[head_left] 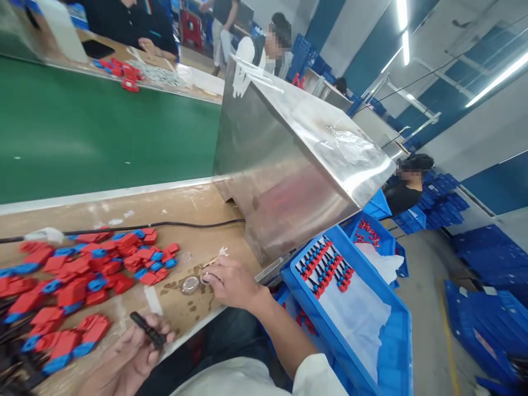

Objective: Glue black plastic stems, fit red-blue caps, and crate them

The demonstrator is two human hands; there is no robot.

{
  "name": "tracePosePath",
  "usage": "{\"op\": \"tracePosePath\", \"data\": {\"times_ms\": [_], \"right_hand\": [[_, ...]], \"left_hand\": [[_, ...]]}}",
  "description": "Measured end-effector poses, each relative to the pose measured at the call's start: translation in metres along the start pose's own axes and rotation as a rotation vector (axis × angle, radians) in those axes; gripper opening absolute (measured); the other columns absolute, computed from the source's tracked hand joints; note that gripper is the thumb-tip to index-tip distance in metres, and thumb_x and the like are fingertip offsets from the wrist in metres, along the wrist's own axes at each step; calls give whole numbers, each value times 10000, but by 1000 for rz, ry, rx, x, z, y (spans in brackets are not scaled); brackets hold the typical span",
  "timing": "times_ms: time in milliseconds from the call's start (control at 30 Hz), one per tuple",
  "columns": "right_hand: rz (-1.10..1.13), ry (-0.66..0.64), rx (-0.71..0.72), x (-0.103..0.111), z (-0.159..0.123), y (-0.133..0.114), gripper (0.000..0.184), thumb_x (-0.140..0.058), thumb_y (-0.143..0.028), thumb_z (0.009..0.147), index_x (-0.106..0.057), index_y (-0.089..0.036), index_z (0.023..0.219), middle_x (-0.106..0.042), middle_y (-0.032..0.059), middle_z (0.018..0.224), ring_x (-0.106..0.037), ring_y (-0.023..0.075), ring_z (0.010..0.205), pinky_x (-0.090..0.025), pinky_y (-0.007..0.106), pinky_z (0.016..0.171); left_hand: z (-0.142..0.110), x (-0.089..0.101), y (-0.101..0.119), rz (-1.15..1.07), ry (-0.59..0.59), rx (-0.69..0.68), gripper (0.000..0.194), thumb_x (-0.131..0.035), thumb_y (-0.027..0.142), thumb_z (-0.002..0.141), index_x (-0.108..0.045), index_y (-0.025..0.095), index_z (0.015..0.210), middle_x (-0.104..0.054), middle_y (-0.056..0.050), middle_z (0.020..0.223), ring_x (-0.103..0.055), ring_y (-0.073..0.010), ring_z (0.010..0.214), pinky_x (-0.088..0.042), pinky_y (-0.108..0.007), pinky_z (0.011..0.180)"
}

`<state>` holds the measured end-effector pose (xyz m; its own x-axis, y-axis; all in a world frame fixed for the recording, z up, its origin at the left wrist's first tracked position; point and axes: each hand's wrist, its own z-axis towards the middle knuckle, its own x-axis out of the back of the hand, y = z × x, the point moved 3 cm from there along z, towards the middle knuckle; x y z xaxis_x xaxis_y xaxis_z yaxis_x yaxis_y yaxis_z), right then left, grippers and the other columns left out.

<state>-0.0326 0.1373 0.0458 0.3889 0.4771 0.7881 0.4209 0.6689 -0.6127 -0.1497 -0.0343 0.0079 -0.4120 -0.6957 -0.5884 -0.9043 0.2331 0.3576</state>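
Note:
In the head view my left hand (pixel 134 346) is closed around a black plastic stem-like part (pixel 147 329), held tilted above the near edge of the bench. My right hand (pixel 233 281) reaches down to the bench with its fingers pinched at a small round rim. What they grip is too small to make out. Just left of those fingertips lies a small round clear dish (pixel 190 285), with wet spots around it. A thin stick with a white end (pixel 223 252) shows beyond the fingers. A pile of red and blue plastic parts (pixel 88 269) lies left of both hands.
More black parts (pixel 16 363) lie at the lower left. A black cable (pixel 198 224) crosses the bench towards a large metal housing (pixel 284 181) over the green conveyor belt (pixel 107 132). At right, a blue crate (pixel 400 352) holds rows of assembled parts. Several people work farther off.

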Motion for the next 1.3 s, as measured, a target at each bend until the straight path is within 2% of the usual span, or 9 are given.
{"op": "tracePosePath", "data": {"times_ms": [167, 300, 467, 567, 667, 800, 900, 1133, 1300], "right_hand": [[-36, 53, 74, 10, -8, 4, 263, -455, -203, 977, -716, -230, 970, -672, 48, 915, -623, 176, 864, -515, 285, 806], [-21, 120, 163, 17, -5, 2, 291, -435, -217, 985, -724, -210, 952, -664, 53, 841, -626, 173, 774, -523, 278, 720], [131, 188, 189, 26, -1, 3, 290, -460, -263, 982, -746, -217, 987, -732, 64, 920, -680, 174, 858, -547, 288, 793], [241, 221, 92, 23, 5, 17, 244, -548, -337, 946, -762, -220, 949, -748, 58, 924, -693, 188, 874, -548, 307, 799], [340, 278, -92, 15, 10, 33, 328, -587, -443, 917, -755, -163, 946, -726, 47, 781, -651, 157, 638, -521, 271, 604], [517, 342, -392, 8, 8, 41, 523, -695, -617, 764, -746, -115, 903, -601, -12, 518, -477, 107, 401, -365, 227, 392], [588, 365, -468, 7, 8, 40, 555, -749, -642, 691, -741, -111, 854, -596, -5, 501, -425, 89, 363, -303, 214, 348], [839, 513, -612, -2, 7, 45, 515, -896, -530, 533, -706, -129, 796, -695, 43, 662, -524, 92, 457, -340, 183, 362], [988, 441, -649, 3, 5, 43, 491, -893, -522, 520, -679, -157, 770, -660, 11, 697, -482, 57, 474, -317, 152, 353]], "left_hand": [[5, 2, -4, -52, 59, -21, 507, -976, 236, 398, -677, 202, 806, -679, -2, 782, -680, -201, 704, -577, -230, 522], [9, -4, -8, -100, -27, -122, 459, -967, 267, 516, -702, 179, 880, -663, 3, 766, -684, -151, 686, -546, -178, 537], [8, -18, -4, -117, -199, -159, 424, -943, 283, 602, -699, 130, 914, -671, -35, 770, -691, -133, 669, -509, -149, 547], [15, -19, 3, -155, -246, -226, 441, -940, 354, 602, -681, 113, 866, -651, -30, 767, -700, -129, 674, -475, -125, 510], [29, -13, 3, -179, -281, -213, 443, -927, 365, 624, -667, 114, 881, -657, -30, 770, -704, -121, 653, -479, -119, 508], [38, -7, -4, -186, -293, -206, 383, -883, 338, 699, -657, 118, 916, -657, -24, 753, -718, -124, 669, -480, -117, 507], [38, -8, -7, -176, -303, -211, 395, -882, 362, 699, -652, 115, 903, -634, -7, 696, -712, -130, 649, -484, -135, 505], [36, -21, -2, -131, -245, -233, 515, -938, 453, 573, -659, 106, 832, -604, -3, 686, -658, -115, 643, -443, -170, 527], [35, -31, -1, -180, -241, -211, 479, -944, 415, 576, -657, 108, 808, -578, 1, 712, -517, -56, 587, -355, -177, 514]]}}
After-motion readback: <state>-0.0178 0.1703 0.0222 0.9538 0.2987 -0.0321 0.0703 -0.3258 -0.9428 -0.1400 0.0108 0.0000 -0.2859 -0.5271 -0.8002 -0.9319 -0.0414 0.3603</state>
